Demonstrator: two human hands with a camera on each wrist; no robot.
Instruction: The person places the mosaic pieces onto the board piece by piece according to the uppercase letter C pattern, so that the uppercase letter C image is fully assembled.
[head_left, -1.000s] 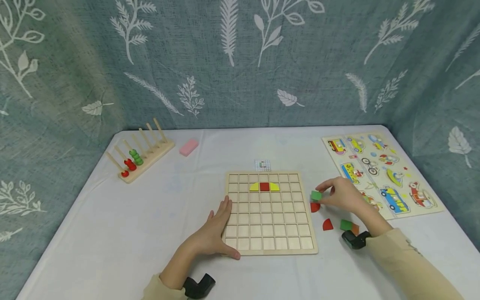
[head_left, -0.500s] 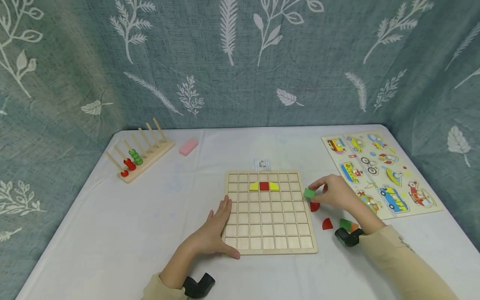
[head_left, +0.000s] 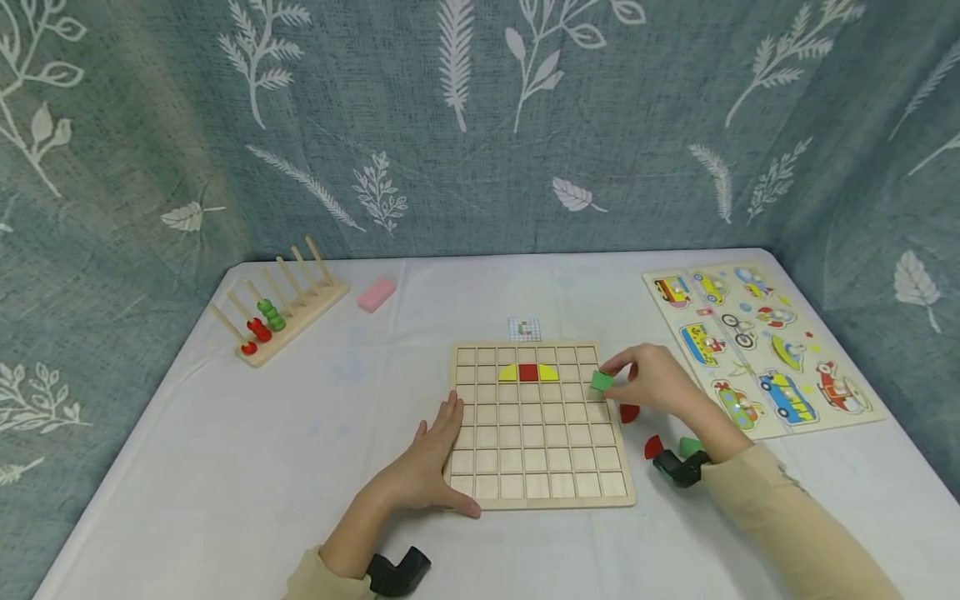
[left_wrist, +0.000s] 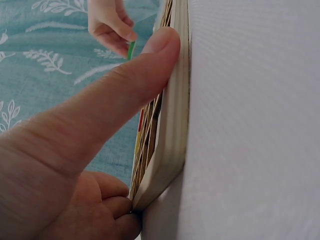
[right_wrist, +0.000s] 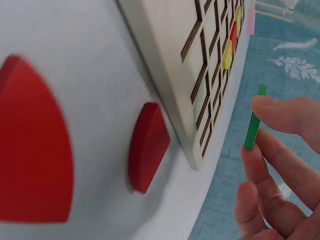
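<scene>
A wooden grid board lies on the white table with a red square between two yellow pieces in its second row. My right hand pinches a green square tile between thumb and fingers, held just above the board's right edge. The tile shows edge-on in the right wrist view, off the board. My left hand lies flat against the board's left edge; its thumb presses the board's side.
Two red quarter-round pieces and a green piece lie right of the board. A vehicle puzzle is at far right, a peg rack and pink block at the back left, a small card behind the board.
My right hand has carried the green tile leftward from beside the loose pieces to over the board's right edge. The left hand has stayed put.
</scene>
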